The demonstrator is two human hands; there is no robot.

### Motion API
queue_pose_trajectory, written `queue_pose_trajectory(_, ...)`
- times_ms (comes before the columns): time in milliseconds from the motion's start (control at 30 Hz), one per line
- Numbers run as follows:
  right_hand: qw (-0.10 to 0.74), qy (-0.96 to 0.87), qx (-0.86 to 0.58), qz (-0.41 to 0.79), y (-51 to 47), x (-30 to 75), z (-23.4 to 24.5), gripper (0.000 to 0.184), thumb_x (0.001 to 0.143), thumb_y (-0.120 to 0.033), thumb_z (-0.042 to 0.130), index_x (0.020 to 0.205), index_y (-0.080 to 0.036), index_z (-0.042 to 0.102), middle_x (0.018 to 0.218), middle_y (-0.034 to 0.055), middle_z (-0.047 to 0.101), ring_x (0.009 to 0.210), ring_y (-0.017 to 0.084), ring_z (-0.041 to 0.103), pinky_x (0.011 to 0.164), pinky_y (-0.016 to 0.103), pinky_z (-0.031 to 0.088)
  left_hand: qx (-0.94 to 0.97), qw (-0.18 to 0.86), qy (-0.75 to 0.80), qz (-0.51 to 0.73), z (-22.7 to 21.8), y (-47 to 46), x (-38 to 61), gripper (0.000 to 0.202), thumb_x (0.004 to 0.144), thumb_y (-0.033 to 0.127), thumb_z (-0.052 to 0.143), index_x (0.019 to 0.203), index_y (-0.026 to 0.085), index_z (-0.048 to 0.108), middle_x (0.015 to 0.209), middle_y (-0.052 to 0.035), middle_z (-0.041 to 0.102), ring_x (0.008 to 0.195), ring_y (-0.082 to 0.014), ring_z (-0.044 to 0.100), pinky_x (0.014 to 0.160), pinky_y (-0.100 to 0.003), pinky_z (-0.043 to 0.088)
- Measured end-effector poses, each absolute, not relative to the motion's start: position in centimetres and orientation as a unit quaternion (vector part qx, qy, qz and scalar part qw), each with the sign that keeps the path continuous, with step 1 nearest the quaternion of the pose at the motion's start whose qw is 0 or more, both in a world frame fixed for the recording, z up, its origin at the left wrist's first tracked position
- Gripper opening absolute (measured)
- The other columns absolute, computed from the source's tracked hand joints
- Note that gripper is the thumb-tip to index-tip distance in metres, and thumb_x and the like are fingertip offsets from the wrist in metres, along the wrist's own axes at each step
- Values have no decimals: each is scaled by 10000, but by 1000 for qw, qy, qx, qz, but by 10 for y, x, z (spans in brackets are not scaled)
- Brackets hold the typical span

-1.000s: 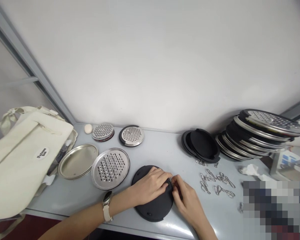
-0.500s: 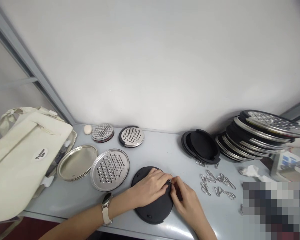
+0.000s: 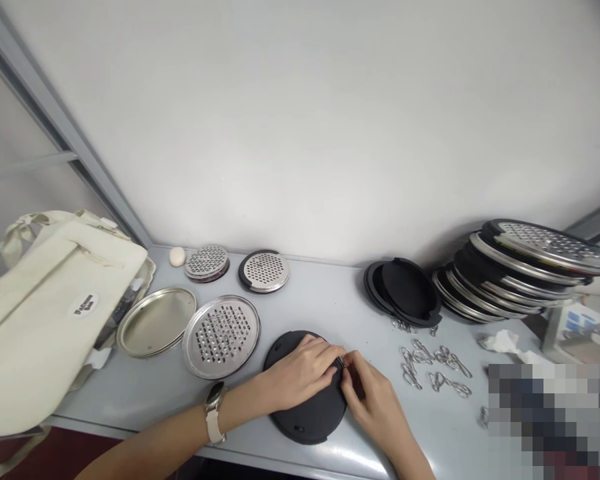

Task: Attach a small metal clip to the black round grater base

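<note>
A round black plastic disc (image 3: 314,417) with small slots lies flat near the table's front edge. My left hand (image 3: 305,373), a white-banded watch on its wrist, rests across the disc with fingers bent and pressed together against it. At the disc's right rim, my right hand (image 3: 373,393) pinches a small metal wire clip (image 3: 341,361), mostly hidden by the fingertips of both hands. To the right lie several loose bent-wire clips (image 3: 447,360). Left of the disc are a round metal grater plate (image 3: 223,337) and plain shallow metal discs (image 3: 157,322).
Smaller round graters (image 3: 266,271) and a pale egg-shaped object (image 3: 177,257) sit along the wall. Black round bases (image 3: 411,293) stand beside a tall leaning stack of graters (image 3: 520,273). A cream bag (image 3: 55,313) covers the table's left end. Crumpled white tissue (image 3: 500,341) lies at right.
Both hands stay at the same spot on the disc's rim, with hardly any finger movement. The whole view has shifted very slightly.
</note>
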State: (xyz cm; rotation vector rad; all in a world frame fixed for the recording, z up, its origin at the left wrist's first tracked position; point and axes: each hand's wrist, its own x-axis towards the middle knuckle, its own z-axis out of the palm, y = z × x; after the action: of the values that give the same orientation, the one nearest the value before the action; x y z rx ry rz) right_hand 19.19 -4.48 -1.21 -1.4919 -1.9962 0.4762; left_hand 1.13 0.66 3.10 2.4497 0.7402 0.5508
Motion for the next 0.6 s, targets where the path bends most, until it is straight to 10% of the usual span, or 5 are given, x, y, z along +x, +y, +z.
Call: queue_pose_trajectory(600,304,-746,-562,186,-45,193,-17,152,945,-243,384,793,-232,394,667,-9,543,584,165,549,563,266,435,900,278,262,209,29,8,10,301,937,121,464,1231,185,476,1103,-73,600,1074,-199,543,962,-349,427)
